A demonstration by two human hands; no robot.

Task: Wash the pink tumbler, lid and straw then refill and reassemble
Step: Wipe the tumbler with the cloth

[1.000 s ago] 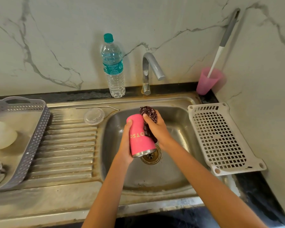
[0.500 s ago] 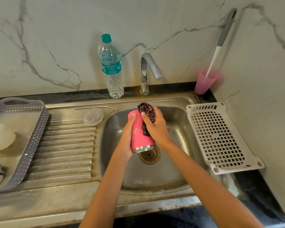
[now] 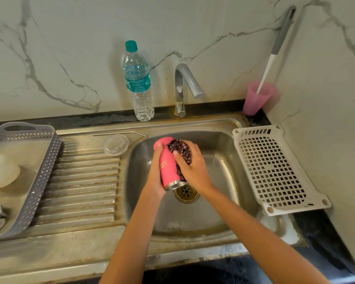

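Hands work over a steel sink (image 3: 230, 140). Left hand (image 3: 155, 179) grips the pink tumbler (image 3: 168, 171), tilted above the drain (image 3: 186, 193). Right hand (image 3: 193, 167) presses what looks like a dark scrubber (image 3: 179, 149) against it. Clear lid (image 3: 115, 144) and metal straw (image 3: 119, 133) lie on the drainboard (image 3: 80, 181).

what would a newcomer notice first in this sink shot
The pink tumbler stands out first, tilted over the sink basin, with the left hand gripping it and the right hand pressing a dark scrubber against its side. Left of the basin, the clear lid and metal straw lie on the draining board. A green-capped water bottle stands beside the tap at the back.
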